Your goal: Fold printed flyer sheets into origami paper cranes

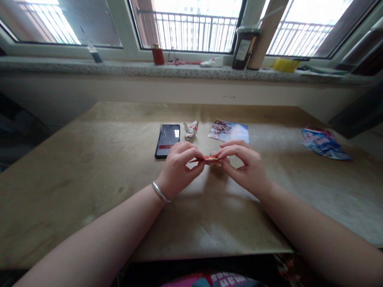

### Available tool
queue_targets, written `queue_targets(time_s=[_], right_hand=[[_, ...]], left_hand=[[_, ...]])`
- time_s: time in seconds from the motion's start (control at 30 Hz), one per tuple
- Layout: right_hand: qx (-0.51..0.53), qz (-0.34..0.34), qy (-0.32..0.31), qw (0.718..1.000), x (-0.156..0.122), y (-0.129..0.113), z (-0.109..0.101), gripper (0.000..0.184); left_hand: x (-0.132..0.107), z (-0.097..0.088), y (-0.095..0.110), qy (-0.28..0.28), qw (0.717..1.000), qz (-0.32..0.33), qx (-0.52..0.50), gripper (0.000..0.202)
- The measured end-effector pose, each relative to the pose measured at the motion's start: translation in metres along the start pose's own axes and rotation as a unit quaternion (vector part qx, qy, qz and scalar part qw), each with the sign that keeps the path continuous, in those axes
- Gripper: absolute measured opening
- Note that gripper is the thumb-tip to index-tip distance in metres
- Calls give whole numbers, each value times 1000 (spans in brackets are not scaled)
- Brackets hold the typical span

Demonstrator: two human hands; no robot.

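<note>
Between my two hands is a small folded piece of printed paper (212, 160), orange-red and white, held just above the table. My left hand (181, 164), with a silver bangle at the wrist, pinches its left end between thumb and fingers. At the right end, the thumb and fingertips of my right hand (247, 164) are closed on the same paper. Fingers cover parts of it, so its full shape is hidden. Just beyond my hands lies a folded white-and-coloured paper piece (191, 129), beside a flat printed sheet (229, 130) with a picture on it.
A black phone (168, 140) with its screen lit lies left of the folded piece. Several blue printed packets or sheets (324, 144) overlap on the right of the wooden table (98, 167). Jars and a yellow item (286, 65) line the stone windowsill (119, 65).
</note>
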State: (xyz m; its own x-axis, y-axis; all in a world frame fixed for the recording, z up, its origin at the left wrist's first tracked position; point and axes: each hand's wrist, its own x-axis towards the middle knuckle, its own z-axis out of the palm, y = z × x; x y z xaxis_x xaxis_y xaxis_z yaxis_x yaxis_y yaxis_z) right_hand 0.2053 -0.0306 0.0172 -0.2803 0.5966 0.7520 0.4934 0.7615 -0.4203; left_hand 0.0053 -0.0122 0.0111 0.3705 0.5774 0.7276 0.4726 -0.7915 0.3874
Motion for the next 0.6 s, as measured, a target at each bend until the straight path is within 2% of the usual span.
queue_targets(time_s=[0.2, 0.37, 0.6], right_hand=[[-10, -31, -37, 999, 0, -6, 1, 14], [-8, -4, -24, 1000, 0, -7, 3, 10], [-32, -45, -29, 998, 2, -8, 5, 12]], left_hand=[[0, 0, 2, -19, 998, 58, 32, 3], [0, 1, 2, -4, 998, 50, 26, 10], [0, 0, 1, -23, 997, 67, 37, 4]])
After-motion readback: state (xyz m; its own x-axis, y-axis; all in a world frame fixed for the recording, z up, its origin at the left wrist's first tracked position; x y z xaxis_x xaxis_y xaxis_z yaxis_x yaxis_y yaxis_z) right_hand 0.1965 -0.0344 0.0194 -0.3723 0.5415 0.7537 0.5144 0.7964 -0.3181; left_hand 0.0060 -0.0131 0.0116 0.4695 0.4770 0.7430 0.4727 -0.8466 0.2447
